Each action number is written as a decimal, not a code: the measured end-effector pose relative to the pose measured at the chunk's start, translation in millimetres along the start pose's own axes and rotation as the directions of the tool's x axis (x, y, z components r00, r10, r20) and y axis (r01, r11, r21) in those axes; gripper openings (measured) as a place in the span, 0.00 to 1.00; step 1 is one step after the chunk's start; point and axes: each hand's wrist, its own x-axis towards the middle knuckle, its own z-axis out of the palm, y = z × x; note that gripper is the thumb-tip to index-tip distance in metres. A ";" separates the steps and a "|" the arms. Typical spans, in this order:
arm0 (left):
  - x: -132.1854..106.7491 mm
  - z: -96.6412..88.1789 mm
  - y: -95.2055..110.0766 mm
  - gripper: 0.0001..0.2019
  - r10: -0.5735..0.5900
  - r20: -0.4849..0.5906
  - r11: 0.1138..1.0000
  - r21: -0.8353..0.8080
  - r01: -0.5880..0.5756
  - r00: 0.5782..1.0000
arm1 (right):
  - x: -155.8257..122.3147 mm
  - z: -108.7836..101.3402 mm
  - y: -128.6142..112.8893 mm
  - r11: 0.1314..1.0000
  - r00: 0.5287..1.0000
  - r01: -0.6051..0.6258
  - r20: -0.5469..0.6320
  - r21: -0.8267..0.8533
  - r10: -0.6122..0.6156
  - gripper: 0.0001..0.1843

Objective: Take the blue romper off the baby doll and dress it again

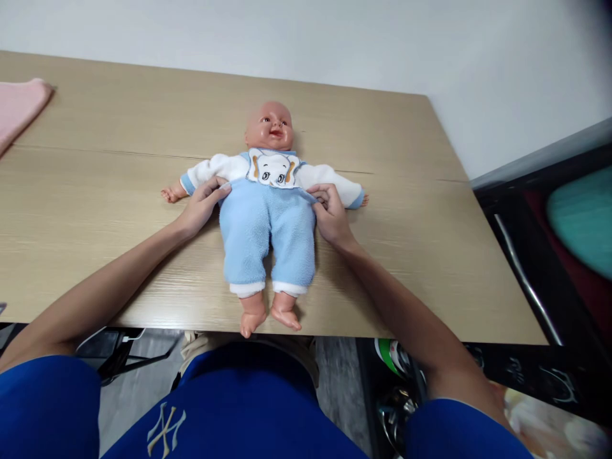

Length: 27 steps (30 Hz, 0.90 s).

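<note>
A bald baby doll (270,127) lies on its back on the wooden table, arms spread wide and bare feet toward me. It wears a white fleece top (229,167) with blue cuffs and an animal face on the chest. Light blue fleece pants (246,223) with white cuffs cover its legs. My left hand (204,204) pinches the pants' waistband at the left side. At the opposite side, my right hand (329,213) has its fingers curled and closed on the waistband edge.
The table (411,255) meets a white wall along its far edge. A pink cloth (21,105) lies at the far left. Beyond the right edge are a dark frame and a teal rounded object (583,217). Assorted items sit below the table at lower right.
</note>
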 end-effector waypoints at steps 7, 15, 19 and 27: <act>5.1 4.3 5.2 0.20 0.213 -0.126 0.937 0.306 -0.166 0.969 | -28.3 1.4 -60.2 0.865 0.964 0.197 -0.069 -0.461 -0.256 0.22; -118.3 44.4 84.2 0.25 0.227 -0.080 0.813 0.564 -0.144 0.971 | -143.6 21.3 -147.7 0.718 0.799 0.548 0.523 -0.429 -0.296 0.51; -189.7 73.8 70.3 0.40 0.121 -0.117 0.904 0.423 -0.061 0.986 | -165.6 21.2 -140.0 0.704 0.781 0.541 0.587 -0.461 -0.215 0.57; -233.9 67.1 51.6 0.54 0.201 0.035 0.831 0.523 -0.189 0.979 | -178.6 29.8 -131.6 0.743 0.828 0.489 0.511 -0.457 -0.230 0.38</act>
